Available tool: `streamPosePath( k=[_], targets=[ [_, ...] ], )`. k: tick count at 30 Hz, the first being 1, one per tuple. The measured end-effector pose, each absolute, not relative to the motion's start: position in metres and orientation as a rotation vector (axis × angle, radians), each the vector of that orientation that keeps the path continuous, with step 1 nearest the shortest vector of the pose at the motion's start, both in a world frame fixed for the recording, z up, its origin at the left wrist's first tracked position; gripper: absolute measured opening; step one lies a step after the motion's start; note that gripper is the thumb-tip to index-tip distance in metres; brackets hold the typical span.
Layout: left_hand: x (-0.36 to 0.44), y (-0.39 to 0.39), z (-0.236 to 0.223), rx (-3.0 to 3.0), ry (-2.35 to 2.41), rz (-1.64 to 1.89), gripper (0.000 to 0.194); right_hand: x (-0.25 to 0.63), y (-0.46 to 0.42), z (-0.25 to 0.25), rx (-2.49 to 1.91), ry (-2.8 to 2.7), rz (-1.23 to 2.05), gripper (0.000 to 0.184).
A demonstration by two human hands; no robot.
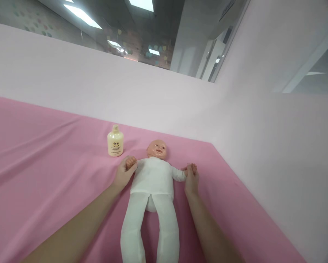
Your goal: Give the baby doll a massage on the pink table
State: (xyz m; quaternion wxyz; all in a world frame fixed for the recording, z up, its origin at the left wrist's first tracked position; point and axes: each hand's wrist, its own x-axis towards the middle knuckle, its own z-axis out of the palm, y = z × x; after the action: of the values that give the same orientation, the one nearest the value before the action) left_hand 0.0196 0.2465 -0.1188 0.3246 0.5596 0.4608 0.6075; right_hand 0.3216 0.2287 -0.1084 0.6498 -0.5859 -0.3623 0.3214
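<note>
Head view: both hands are gripping the small fists of a plastic baby doll in white cloth clothes (152, 182), lying face-up between them on a pink sheet (43, 153). The left hand (125, 174) and right hand (191, 179) are spreading its arms outward. A cream pump bottle (115, 141) is standing just beyond the left hand.

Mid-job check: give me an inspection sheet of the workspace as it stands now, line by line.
Surface: pink sheet, lightly creased, spread flat.
Job's things: doll in white clothes, lying face up, arms out to the sides.
Clutter: cream bottle upright beside the doll's head, apart from it.
Hands: left hand closed around one doll hand; right hand closed around the other.
Cables: nothing seen.
Surroundings: pale pink walls behind and to the right; ceiling lights above.
</note>
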Motion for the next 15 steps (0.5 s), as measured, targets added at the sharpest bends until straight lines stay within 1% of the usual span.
streamPosePath(
  k=[3, 6, 7, 9, 10, 11, 14, 15],
  targets=[
    [0.016, 0.246, -0.115, 1.450, 1.122, 1.565, 0.034, 0.322, 0.228, -0.105, -1.335, -0.825, 0.756, 0.076],
    [0.014, 0.245, -0.111, 1.447, 1.121, 1.564, 0.040, 0.322, 0.232, -0.108, -1.287, -0.830, 0.747, 0.075],
    [0.014, 0.246, -0.110, 1.417, 1.136, 1.569, 0.040, 0.322, 0.234, -0.110, -1.257, -0.835, 0.755, 0.078],
    [0.015, 0.246, -0.109, 1.340, 1.178, 1.588, 0.036, 0.323, 0.240, -0.115, -1.213, -0.849, 0.788, 0.092],
    [0.015, 0.246, -0.109, 1.316, 1.203, 1.603, 0.034, 0.324, 0.243, -0.118, -1.209, -0.855, 0.805, 0.097],
    [0.016, 0.246, -0.110, 1.306, 1.226, 1.620, 0.033, 0.325, 0.245, -0.120, -1.217, -0.859, 0.818, 0.095],
    [0.017, 0.245, -0.111, 1.369, 1.280, 1.616, 0.027, 0.329, 0.249, -0.126, -1.259, -0.852, 0.836, 0.074],
    [0.018, 0.244, -0.112, 1.391, 1.292, 1.603, 0.025, 0.331, 0.249, -0.128, -1.259, -0.853, 0.844, 0.072]
  ],
)
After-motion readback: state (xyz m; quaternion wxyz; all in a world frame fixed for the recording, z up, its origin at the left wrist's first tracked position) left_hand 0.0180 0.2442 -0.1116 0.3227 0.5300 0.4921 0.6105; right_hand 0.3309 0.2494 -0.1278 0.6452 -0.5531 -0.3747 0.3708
